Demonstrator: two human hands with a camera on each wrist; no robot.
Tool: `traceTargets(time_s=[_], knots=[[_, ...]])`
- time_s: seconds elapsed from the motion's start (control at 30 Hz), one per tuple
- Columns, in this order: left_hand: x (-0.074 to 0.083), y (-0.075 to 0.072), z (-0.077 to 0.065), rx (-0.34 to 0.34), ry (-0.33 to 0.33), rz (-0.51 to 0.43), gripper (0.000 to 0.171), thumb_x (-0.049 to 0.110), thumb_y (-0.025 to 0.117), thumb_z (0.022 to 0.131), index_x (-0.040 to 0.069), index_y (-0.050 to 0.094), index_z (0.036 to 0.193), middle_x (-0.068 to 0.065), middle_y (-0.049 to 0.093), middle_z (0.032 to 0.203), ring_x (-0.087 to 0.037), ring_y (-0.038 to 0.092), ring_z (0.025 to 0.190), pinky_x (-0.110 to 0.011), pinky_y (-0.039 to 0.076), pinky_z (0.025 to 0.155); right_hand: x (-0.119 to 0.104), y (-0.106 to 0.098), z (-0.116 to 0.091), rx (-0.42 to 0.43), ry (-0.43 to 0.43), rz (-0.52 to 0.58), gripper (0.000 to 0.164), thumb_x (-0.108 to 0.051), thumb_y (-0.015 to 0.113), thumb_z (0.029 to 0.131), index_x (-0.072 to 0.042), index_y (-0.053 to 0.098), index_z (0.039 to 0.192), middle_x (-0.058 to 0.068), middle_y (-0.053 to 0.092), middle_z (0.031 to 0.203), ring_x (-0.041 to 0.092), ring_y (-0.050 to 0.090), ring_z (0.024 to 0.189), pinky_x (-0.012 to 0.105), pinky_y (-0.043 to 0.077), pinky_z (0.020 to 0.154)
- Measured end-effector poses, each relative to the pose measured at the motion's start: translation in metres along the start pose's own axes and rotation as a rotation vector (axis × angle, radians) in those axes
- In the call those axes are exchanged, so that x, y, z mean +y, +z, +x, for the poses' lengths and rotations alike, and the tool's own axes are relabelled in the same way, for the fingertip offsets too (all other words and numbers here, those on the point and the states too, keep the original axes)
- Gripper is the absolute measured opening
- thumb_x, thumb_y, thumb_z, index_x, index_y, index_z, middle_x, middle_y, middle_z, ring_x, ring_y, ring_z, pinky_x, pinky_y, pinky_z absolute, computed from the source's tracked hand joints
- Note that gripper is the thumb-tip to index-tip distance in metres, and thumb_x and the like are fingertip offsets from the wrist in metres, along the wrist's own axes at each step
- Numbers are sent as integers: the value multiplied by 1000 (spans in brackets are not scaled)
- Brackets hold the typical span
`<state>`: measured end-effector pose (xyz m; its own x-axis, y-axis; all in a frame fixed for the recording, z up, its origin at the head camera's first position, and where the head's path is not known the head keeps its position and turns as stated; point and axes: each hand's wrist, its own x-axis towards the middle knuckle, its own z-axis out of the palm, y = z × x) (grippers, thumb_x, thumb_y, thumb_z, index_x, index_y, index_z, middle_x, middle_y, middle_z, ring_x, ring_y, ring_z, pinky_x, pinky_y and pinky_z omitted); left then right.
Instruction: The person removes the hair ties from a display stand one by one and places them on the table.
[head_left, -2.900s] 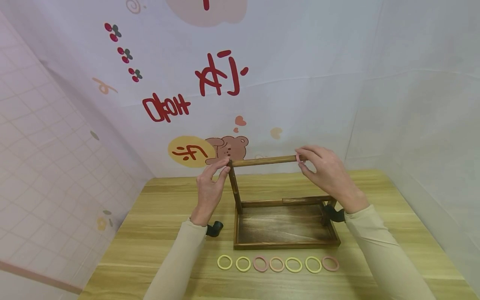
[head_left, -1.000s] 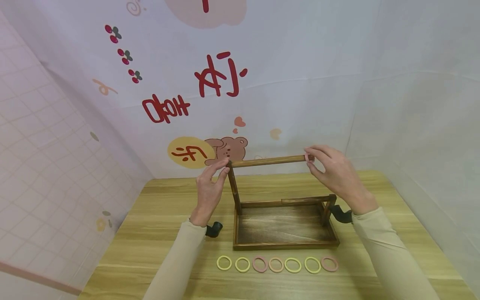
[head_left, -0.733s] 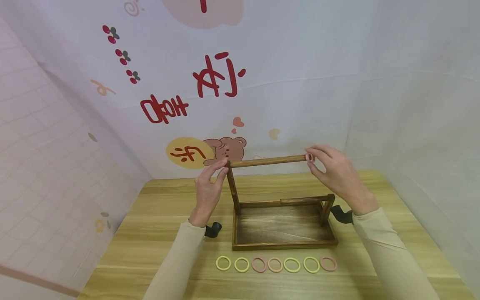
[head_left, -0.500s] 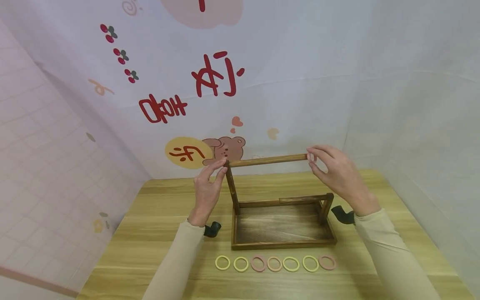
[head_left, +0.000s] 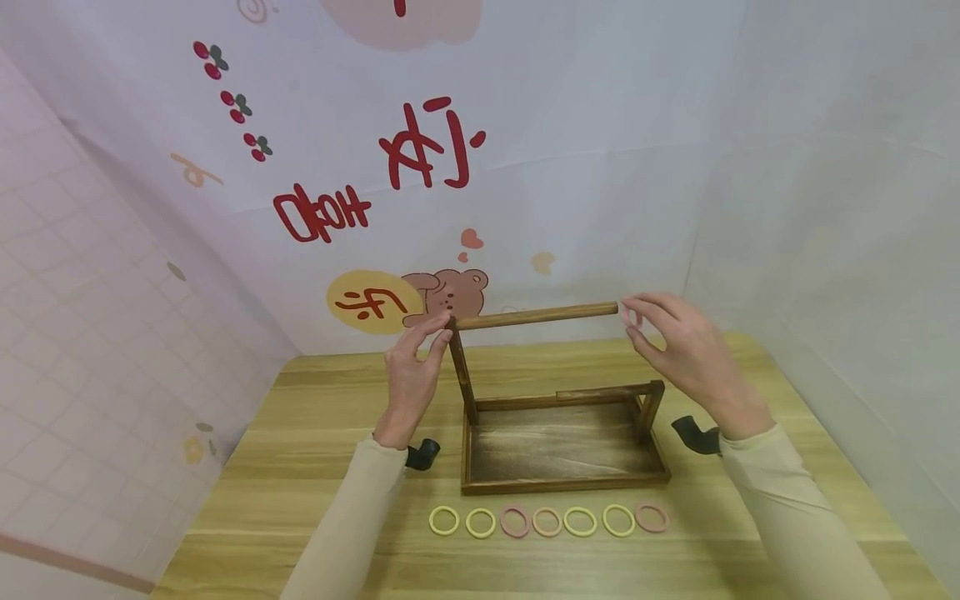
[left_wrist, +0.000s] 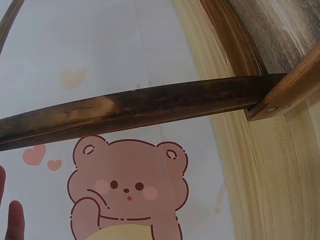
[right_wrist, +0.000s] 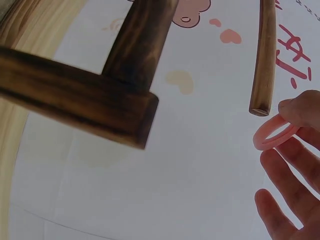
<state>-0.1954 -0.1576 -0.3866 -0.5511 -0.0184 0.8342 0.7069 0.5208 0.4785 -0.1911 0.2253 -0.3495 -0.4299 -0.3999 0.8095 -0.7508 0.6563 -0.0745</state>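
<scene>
A dark wooden stand has a tall post [head_left: 462, 375] at its left and a long round rod [head_left: 540, 317] running right from the post's top. My left hand [head_left: 412, 375] pinches the post's top between thumb and fingers; the left wrist view catches only fingertips [left_wrist: 16, 220] at its edge. Just off the rod's free right end, my right hand [head_left: 693, 362] holds a pink ring [right_wrist: 265, 141] between thumb and index finger. The right wrist view shows a small gap between ring and rod end, the other fingers spread.
The stand's shallow tray base [head_left: 562, 486] sits on the wood-grain table [head_left: 315, 500]. A shorter, lower arm [head_left: 607, 392] reaches left from a post at its right. Several yellow and pink rings, such as this yellow ring [head_left: 431, 521], lie in a row before it.
My right hand has moved right, taking the pink ring from around the rod to just beyond its free end. The left hand stays at the post top; the view has shifted slightly.
</scene>
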Motion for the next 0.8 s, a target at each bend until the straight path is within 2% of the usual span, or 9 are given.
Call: traceTargets(time_s=[0.17,0.37,0.43,0.6,0.8], knots=[[0,0,0,4,1,5,27,0,78,91,1,77,117,-12,76,118,-33,72,110,-52,56,94,-1,-4,-6,-6,1,5,50,10,84,74,3,71,122,18,71,114,37,67,100,49,55,85],[-1,1,0,11,12,-1,27,-2,78,90,1,77,116,-12,76,118,-33,72,109,-51,56,93,-1,-12,-18,-70,31,-29,35,-5,74,90,3,70,123,17,71,115,35,66,103,43,52,91],[-1,1,0,10,11,-2,26,-1,78,90,1,77,116,-12,76,119,-32,72,110,-51,56,94,-1,-14,-21,-62,23,-24,32,-12,69,95,4,71,122,18,71,113,35,67,101,42,52,89],[-1,1,0,4,5,-9,26,-1,78,90,0,77,116,-12,76,119,-32,71,111,-51,55,95,-3,-16,-32,-12,-5,-31,39,-28,55,103,4,72,119,15,71,105,33,66,92,40,50,81],[-2,2,0,3,-7,-11,25,-1,77,91,-1,76,116,-12,76,119,-33,71,112,-51,55,96,-6,-20,-44,5,5,-58,44,-35,52,107,1,74,118,12,71,104,29,66,86,40,50,74]])
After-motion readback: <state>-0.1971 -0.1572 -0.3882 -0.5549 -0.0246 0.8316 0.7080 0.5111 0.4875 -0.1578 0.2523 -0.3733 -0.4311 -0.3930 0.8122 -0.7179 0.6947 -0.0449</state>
